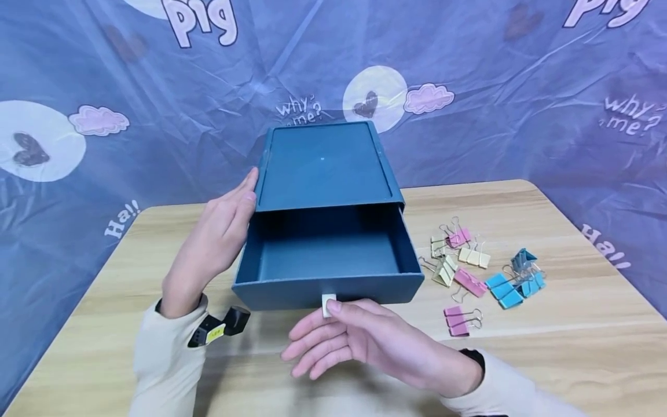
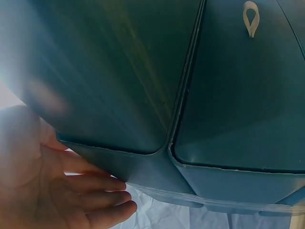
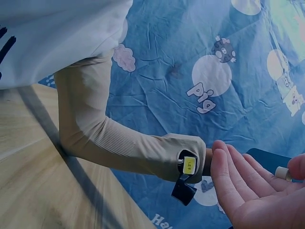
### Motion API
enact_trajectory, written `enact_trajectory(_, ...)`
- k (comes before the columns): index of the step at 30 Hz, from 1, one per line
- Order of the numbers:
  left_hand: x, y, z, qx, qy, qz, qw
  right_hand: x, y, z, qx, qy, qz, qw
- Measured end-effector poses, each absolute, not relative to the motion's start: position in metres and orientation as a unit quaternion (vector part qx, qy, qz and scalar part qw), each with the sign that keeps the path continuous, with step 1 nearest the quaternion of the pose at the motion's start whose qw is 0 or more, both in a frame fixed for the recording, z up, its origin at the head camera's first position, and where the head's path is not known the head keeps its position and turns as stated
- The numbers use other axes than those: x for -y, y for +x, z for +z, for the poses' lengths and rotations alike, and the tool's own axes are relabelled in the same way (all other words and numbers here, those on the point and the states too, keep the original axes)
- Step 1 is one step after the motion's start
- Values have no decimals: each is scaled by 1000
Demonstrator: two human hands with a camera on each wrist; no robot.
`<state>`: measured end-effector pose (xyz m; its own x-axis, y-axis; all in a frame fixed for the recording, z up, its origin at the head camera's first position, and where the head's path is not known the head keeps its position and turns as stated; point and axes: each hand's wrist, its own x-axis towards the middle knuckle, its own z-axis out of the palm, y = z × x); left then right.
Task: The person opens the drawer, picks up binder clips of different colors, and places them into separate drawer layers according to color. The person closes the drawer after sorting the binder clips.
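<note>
Dark blue drawer box (image 1: 322,174) on wooden table (image 1: 521,368) before me; drawer (image 1: 283,295) part-open toward me. My right hand (image 1: 365,340) pinches white pull tab (image 1: 326,302) between thumb and forefinger, other fingers extended. My left hand (image 1: 216,234) rests against box's left side, fingers nearly straight. Probably light, stiff, slick plastic; tab seems pliable, best place to grip.

Toward four o'clock: three pink clips (image 1: 471,282), three yellow clips (image 1: 474,258), three blue clips (image 1: 505,291). Box (image 1: 323,168), one; drawer (image 1: 283,294), one; hands (image 1: 216,237) (image 1: 370,343), two.
</note>
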<state>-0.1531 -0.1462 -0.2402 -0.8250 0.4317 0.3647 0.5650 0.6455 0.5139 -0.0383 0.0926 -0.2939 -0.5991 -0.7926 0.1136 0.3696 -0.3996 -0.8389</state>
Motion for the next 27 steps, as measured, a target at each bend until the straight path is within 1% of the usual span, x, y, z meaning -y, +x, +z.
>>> enact_trajectory(8,143,-156,-242,901,-277,-317,109,-95,-36,-294,-405,-265,-796,363)
enact_trajectory(18,143,-156,-244,901,-277,-315,110,-93,-33,-294,-429,-239,-786,376)
enact_trajectory(27,146,-155,-244,904,-270,-315,106,-91,-32,-295,-428,-256,-782,375)
